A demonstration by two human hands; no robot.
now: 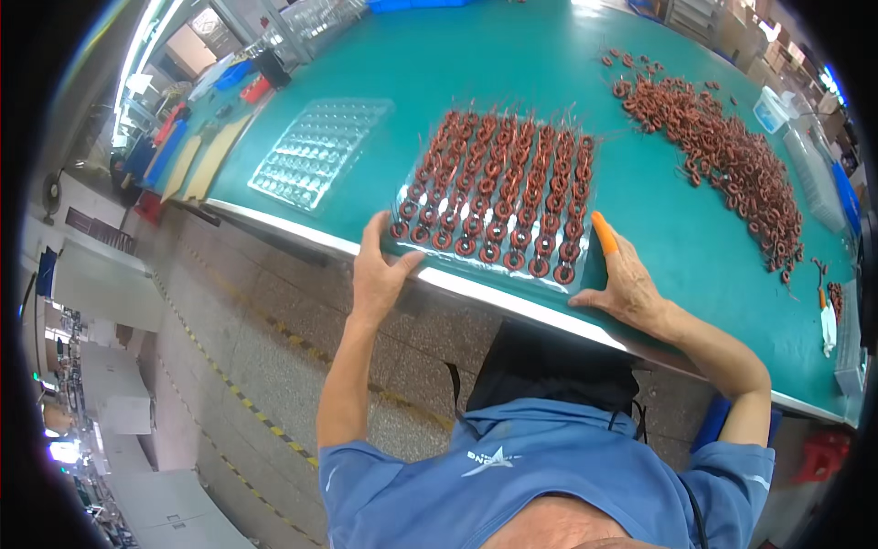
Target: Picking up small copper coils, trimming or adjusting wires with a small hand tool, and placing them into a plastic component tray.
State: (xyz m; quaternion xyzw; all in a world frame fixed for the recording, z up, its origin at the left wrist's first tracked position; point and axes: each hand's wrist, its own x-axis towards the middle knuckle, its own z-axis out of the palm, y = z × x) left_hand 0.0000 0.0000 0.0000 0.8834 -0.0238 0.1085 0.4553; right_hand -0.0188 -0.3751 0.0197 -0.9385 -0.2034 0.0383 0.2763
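A clear plastic tray (437,254) lies at the near edge of the green table, filled with rows of copper-red wire-wound rings (494,171) whose thin leads stick up. My left hand (377,279) grips the tray's near left corner, thumb along the front edge and fingers at the side. At the near right corner my right hand (629,285) holds the other side, thumb at the front and index finger stretched along the edge. An orange finger cot (604,234) covers that index finger. The undersides of both hands are hidden.
An empty clear tray (315,151) lies to the left on the green table (512,55). A large heap of loose wound rings (722,156) spreads at the right. Beyond it stand a white tub (773,110) and clear trays (814,178). An orange-handled tool (827,316) lies far right.
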